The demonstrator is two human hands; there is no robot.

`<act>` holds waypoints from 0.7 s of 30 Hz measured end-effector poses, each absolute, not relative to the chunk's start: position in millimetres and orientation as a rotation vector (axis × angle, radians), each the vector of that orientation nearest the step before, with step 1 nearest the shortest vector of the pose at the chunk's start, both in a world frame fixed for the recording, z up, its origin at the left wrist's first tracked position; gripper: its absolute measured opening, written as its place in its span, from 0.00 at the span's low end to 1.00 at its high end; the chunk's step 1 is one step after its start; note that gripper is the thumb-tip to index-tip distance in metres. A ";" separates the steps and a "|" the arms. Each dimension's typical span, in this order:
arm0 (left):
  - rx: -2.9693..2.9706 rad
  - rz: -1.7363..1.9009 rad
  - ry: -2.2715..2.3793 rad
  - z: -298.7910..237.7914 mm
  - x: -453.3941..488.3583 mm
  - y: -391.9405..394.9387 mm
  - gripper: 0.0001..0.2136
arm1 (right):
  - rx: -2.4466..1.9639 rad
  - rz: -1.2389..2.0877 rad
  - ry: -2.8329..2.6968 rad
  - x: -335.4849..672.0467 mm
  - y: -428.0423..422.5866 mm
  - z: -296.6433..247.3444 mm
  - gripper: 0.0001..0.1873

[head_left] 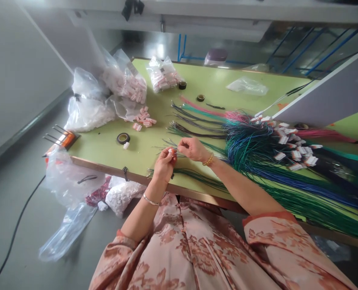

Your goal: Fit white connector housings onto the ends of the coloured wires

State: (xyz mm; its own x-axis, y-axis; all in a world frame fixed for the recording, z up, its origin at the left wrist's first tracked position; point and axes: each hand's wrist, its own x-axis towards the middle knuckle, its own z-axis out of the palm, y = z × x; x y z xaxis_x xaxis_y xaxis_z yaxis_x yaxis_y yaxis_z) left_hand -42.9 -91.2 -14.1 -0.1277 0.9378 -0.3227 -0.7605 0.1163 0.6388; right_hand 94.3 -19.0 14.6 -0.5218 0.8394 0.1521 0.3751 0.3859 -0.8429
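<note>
My left hand [164, 164] is closed on a small white-and-orange connector [171, 150] above the front edge of the green table. Right beside it, my right hand [193, 149] pinches a thin wire whose tip points at the connector; the fingers hide most of it. Loose wire ends [163, 146] fan out behind my left hand. To the right spreads a big bundle of green, blue, black and pink wires [245, 141], with many white-and-orange connectors [296, 149] on it. Further green wires [194, 174] run under my right forearm.
Pink-and-white connectors [144, 117] lie loose by plastic bags [124, 80] at the back left. A black tape roll [123, 138] and a white connector [126, 146] are left of my hands. An orange pronged stand [66, 140] occupies the left corner. A grey panel [330, 88] rises at right.
</note>
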 end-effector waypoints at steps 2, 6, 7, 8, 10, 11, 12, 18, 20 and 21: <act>0.277 1.484 0.825 -12.4 -42.3 -91.3 0.11 | -1.043 1.016 -2.099 99.1 -23.7 11.6 0.12; 0.296 1.459 0.809 -9.7 -42.2 -91.9 0.13 | -1.057 0.944 -2.121 104.9 -31.0 8.6 0.12; 0.300 1.456 0.809 -9.3 -42.1 -92.0 0.13 | -1.061 0.930 -2.126 105.7 -32.4 8.5 0.11; 0.302 1.454 0.811 -8.9 -41.9 -92.0 0.13 | -1.069 0.915 -2.134 106.2 -33.7 8.7 0.11; 0.302 1.452 0.819 -8.4 -41.2 -91.9 0.12 | -1.095 0.874 -2.150 106.7 -35.8 9.7 0.10; 0.301 1.451 0.824 -8.1 -40.8 -91.9 0.12 | -1.108 0.855 -2.159 106.8 -36.8 10.4 0.09; 0.301 1.451 0.827 -7.9 -40.4 -91.9 0.12 | -1.118 0.838 -2.167 106.7 -37.7 11.3 0.09; 0.327 1.461 0.821 -6.4 -38.8 -92.5 0.12 | -1.129 0.785 -2.176 106.2 -41.3 15.0 0.09; 0.345 1.459 0.842 -6.8 -38.5 -92.7 0.12 | -1.127 0.794 -2.173 106.4 -41.3 14.3 0.10; 0.352 1.459 0.853 -7.3 -38.3 -92.7 0.12 | -1.124 0.810 -2.169 106.5 -41.0 13.5 0.10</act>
State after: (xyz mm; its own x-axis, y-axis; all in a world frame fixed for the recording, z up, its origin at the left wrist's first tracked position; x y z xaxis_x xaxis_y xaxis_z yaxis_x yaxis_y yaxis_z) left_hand -38.3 -92.7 -7.3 -0.1074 0.9513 -0.2889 -0.7182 0.1267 0.6842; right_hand 106.5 -41.0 13.5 -0.4916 0.8476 0.1998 0.5091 0.4658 -0.7238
